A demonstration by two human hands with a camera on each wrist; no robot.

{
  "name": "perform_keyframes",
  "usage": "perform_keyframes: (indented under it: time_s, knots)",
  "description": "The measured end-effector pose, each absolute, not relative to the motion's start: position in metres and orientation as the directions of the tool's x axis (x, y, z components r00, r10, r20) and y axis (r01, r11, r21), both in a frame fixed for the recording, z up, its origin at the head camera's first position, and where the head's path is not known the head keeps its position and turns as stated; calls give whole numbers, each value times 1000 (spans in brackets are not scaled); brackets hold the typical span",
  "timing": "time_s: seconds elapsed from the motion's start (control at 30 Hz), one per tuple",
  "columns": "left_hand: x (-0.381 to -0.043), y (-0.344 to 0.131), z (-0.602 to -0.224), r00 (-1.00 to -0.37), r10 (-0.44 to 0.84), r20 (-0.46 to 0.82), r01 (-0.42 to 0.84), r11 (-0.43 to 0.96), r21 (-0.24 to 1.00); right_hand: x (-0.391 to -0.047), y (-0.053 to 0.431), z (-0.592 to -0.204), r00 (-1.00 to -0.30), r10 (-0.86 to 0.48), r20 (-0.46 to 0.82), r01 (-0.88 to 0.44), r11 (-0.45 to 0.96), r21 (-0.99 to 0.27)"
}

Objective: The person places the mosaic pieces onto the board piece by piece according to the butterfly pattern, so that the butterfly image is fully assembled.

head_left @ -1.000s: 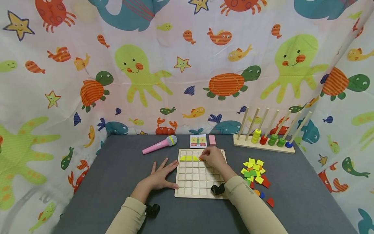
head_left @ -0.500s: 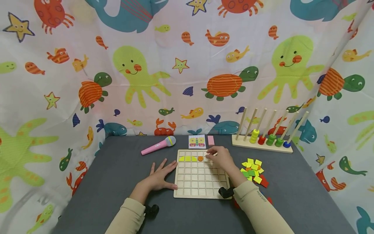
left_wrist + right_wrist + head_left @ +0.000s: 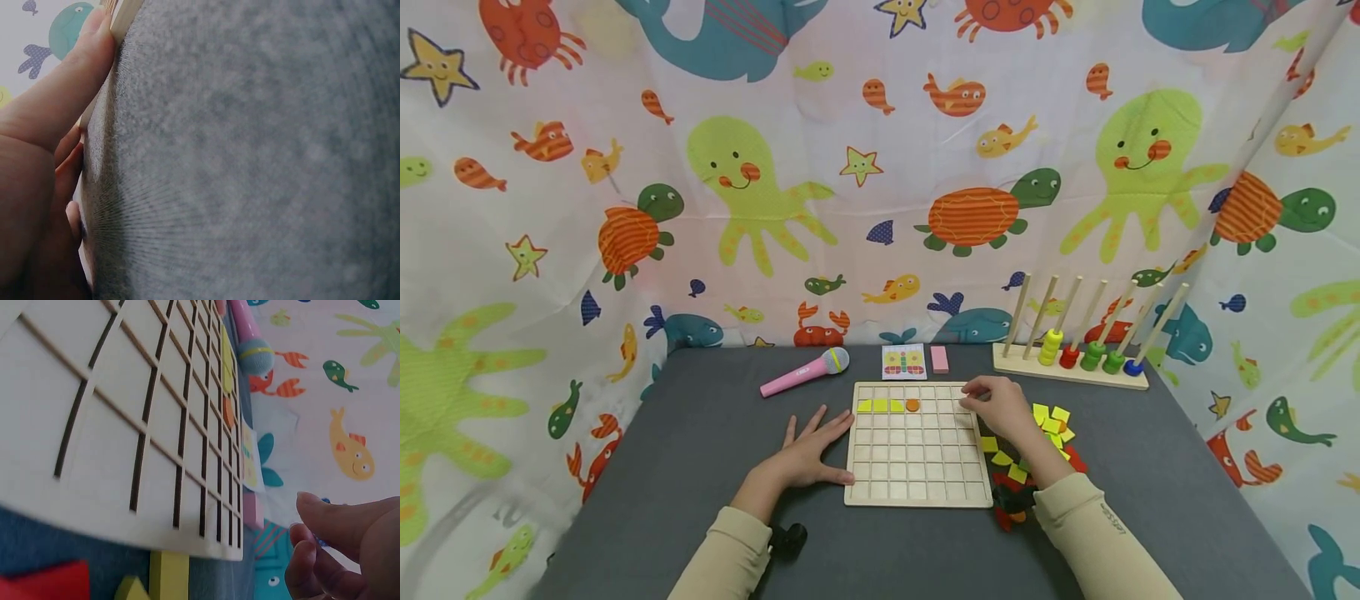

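A wooden grid board [image 3: 917, 502] lies on the grey table. In its second row from the back, yellow tiles [image 3: 881, 406] fill the first three squares, with a round orange tile [image 3: 912, 405] in the fourth. My left hand [image 3: 808, 454] rests at the board's left side, fingers spread, thumb and fingertips touching its edge. Over the back right corner of the board hovers my right hand [image 3: 1000, 407], fingers loosely bent. In the right wrist view, no piece shows between its thumb and fingers [image 3: 303, 556].
Right of the board lie loose yellow, green, red and orange tiles [image 3: 1060, 414], partly hidden by my right forearm. Behind it are a butterfly picture card [image 3: 903, 362] and a pink block [image 3: 939, 360]. A pink toy microphone [image 3: 805, 372] lies back left; a pegged ring rack [image 3: 1071, 367] stands back right.
My right hand has let go of the round orange tile, leaving it in the fourth square, and has moved right to the board's corner. My left hand has stayed put.
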State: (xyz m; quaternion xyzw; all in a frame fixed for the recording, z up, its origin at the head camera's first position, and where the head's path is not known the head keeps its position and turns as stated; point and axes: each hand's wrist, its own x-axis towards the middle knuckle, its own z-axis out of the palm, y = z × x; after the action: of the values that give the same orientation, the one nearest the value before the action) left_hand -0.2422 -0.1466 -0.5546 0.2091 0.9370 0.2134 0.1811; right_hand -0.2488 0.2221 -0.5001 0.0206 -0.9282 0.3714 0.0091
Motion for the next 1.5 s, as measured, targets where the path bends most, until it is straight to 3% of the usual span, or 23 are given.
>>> perform_keyframes:
  time_s: [0.77, 1.5]
  knots:
    - [-243, -146, -554, -846, 467, -256, 304, 819, 487, -224, 303, -510, -994, 67, -87, 106, 801, -589]
    - [-241, -147, -552, -842, 478, -248, 311, 808, 500, -227, 319, -520, -974, 160, -159, 222, 808, -546]
